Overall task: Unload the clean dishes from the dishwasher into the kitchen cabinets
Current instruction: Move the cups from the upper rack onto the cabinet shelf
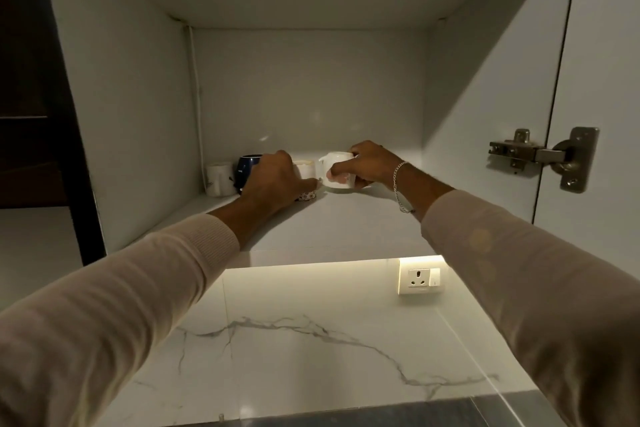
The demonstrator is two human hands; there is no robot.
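Inside the open upper cabinet, both sleeved arms reach forward over the shelf [346, 218]. The left grip [273, 180], back of hand toward the camera, curls around the cream cup [304, 168] and covers most of it; only the rim and patterned base show. The right grip [367, 166] holds the white mug [334, 159], fingers over the top, thumb across its pink-marked side. Cup and mug sit just beside each other. Whether the white mug rests on the shelf cannot be told. The blue mug [247, 165] is partly hidden behind the left grip.
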